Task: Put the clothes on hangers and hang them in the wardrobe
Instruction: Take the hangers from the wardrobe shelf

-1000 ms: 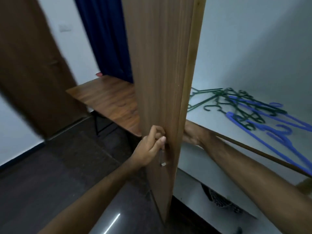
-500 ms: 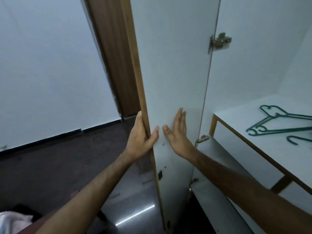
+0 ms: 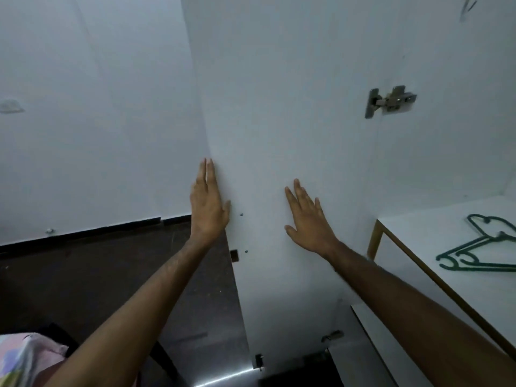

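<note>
Both hands are flat on the inside of the tall white wardrobe door (image 3: 279, 135), so the step in hand looks like pushing this door wide open. To do it well, push softly and evenly with both palms. Stop when the silver metal hinge (image 3: 391, 103) will not turn any more, so the door does not bang into the white wall (image 3: 97, 121) behind it. The left thumb sits very near the door's edge, so keep it from slipping round the edge where it could get squashed.

The left hand (image 3: 208, 208) has its arm stretched out long. Its fingers (image 3: 208, 177) point up, straight and pressed close together, right along the door's outer edge. The right hand (image 3: 308, 219) is flat on the door too, well to the right of the left fingers. Its fingers (image 3: 300, 195) are straight and a little spread, and they lean up and to the left. Neither hand holds anything.

The dark green plastic hangers (image 3: 488, 250) lie on the white wardrobe shelf with a wooden edge (image 3: 418, 236), far to the right of the right fingers and a bit lower. One piece of clothing, a pale pink and patterned cloth (image 3: 25, 356), shows far down and to the left of the left fingers, near the bottom corner. It is not on a hanger yet. The dark shiny floor (image 3: 83, 275) is under the left arm.
</note>
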Motion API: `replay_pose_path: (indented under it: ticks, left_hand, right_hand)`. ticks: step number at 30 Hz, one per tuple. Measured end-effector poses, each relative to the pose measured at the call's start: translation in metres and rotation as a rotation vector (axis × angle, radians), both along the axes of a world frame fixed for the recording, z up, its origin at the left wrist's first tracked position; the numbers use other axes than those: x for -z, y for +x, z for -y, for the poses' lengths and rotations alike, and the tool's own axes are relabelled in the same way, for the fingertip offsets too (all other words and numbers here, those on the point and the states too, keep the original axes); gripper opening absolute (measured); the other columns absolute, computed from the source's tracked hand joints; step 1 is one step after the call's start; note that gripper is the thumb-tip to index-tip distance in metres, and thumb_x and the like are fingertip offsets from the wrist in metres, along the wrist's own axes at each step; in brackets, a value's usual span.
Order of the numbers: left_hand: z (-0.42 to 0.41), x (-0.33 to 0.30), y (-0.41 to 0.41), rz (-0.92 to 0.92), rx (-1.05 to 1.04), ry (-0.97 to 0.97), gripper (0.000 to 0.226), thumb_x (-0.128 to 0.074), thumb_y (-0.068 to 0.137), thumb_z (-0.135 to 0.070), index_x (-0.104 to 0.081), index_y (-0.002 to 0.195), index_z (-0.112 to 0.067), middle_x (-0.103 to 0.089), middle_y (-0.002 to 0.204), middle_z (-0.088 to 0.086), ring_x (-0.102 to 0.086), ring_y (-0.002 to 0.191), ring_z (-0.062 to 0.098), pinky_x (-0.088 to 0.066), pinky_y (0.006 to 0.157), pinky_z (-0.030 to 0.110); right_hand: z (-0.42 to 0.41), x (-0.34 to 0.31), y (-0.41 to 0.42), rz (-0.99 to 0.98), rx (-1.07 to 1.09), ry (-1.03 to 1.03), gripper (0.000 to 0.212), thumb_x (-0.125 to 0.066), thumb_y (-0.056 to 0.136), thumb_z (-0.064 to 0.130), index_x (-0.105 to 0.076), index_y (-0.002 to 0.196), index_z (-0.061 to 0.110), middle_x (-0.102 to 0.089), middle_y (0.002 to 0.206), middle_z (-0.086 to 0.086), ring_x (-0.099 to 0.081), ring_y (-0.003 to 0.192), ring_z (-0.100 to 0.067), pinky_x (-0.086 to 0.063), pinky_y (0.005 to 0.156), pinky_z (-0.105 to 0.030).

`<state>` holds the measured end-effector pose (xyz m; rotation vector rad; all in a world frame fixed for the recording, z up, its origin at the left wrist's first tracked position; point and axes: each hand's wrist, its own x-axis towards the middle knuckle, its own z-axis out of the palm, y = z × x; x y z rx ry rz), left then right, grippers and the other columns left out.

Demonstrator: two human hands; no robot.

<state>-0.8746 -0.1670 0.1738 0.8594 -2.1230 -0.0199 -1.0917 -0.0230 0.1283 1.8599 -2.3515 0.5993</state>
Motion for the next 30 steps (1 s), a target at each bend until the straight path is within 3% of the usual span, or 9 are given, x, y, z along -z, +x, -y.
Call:
replay_pose_path:
  ticks: [3,6,9,15,20,26,28,30]
  left_hand:
    - [-0.014,0.008,-0.022,0.199,0.007,-0.257,0.1,-0.069,0.078,0.003,-0.014,0.16,-0.014,0.003,0.167,0.015,0.0,0.155,0.031,-0.006,0.122,0.06]
    - [-0.03,0.023,-0.069,0.28,0.296,-0.359,0.069,-0.062,0.082,0.006,-0.045,0.147,-0.011,-0.016,0.166,0.014,-0.014,0.154,0.031,-0.012,0.122,0.06]
    - [-0.057,0.042,-0.139,0.296,0.574,-0.284,0.042,-0.052,0.089,-0.006,-0.056,0.13,-0.014,-0.036,0.157,0.011,-0.033,0.147,0.029,-0.015,0.123,0.052]
    - [-0.144,0.071,-0.303,0.362,1.034,-0.18,0.037,-0.046,0.091,-0.024,-0.061,0.123,-0.017,-0.056,0.139,0.007,-0.052,0.129,0.025,-0.039,0.11,0.047]
    - [-0.219,0.098,-0.416,0.52,1.334,-0.057,0.045,-0.048,0.093,-0.038,-0.056,0.131,-0.017,-0.058,0.13,0.002,-0.058,0.113,0.021,-0.048,0.094,0.036]
    - [-0.29,0.117,-0.504,0.725,1.481,0.048,0.05,-0.06,0.094,-0.029,-0.047,0.139,-0.011,-0.055,0.129,0.006,-0.055,0.119,0.025,-0.044,0.099,0.035]
    - [-0.308,0.125,-0.521,0.757,1.421,-0.032,0.049,-0.056,0.093,-0.018,-0.045,0.14,-0.009,-0.054,0.128,0.011,-0.053,0.116,0.03,-0.046,0.096,0.04]
    - [-0.321,0.131,-0.533,0.752,1.345,-0.165,0.053,-0.053,0.087,-0.006,-0.045,0.139,-0.007,-0.052,0.123,0.013,-0.053,0.109,0.031,-0.048,0.089,0.04]
  right_hand:
    - [-0.019,-0.003,-0.028,0.051,0.038,0.013,0.092,-0.058,0.098,0.031,0.008,0.162,0.02,0.027,0.166,0.0,0.011,0.156,-0.02,0.003,0.126,-0.052]
    - [-0.058,0.003,-0.064,0.047,0.122,0.013,0.088,-0.057,0.098,0.032,0.001,0.163,0.019,0.02,0.168,-0.001,0.009,0.157,-0.02,0.005,0.126,-0.051]
    - [-0.112,0.011,-0.104,0.026,0.275,0.018,0.084,-0.058,0.096,0.028,-0.009,0.162,0.017,0.012,0.17,-0.003,0.006,0.157,-0.022,0.001,0.125,-0.054]
    - [-0.244,0.038,-0.178,0.034,0.683,0.023,0.08,-0.061,0.09,0.025,-0.023,0.159,0.013,-0.009,0.169,-0.01,-0.007,0.156,-0.029,-0.005,0.125,-0.054]
    - [-0.344,0.057,-0.215,0.081,1.065,0.126,0.083,-0.059,0.092,0.032,-0.016,0.16,0.013,-0.004,0.169,-0.012,-0.007,0.156,-0.03,-0.007,0.125,-0.049]
    - [-0.409,0.068,-0.208,0.178,1.376,0.174,0.078,-0.056,0.097,0.041,-0.016,0.16,0.017,-0.008,0.169,-0.009,-0.008,0.155,-0.029,-0.008,0.126,-0.052]
    - [-0.421,0.075,-0.199,0.204,1.446,0.171,0.08,-0.052,0.097,0.053,-0.019,0.16,0.017,-0.011,0.168,-0.009,-0.011,0.155,-0.029,-0.011,0.126,-0.051]
    - [-0.429,0.08,-0.186,0.252,1.506,0.185,0.095,-0.039,0.087,0.075,-0.02,0.16,0.017,-0.013,0.168,-0.008,-0.013,0.154,-0.029,-0.012,0.126,-0.049]
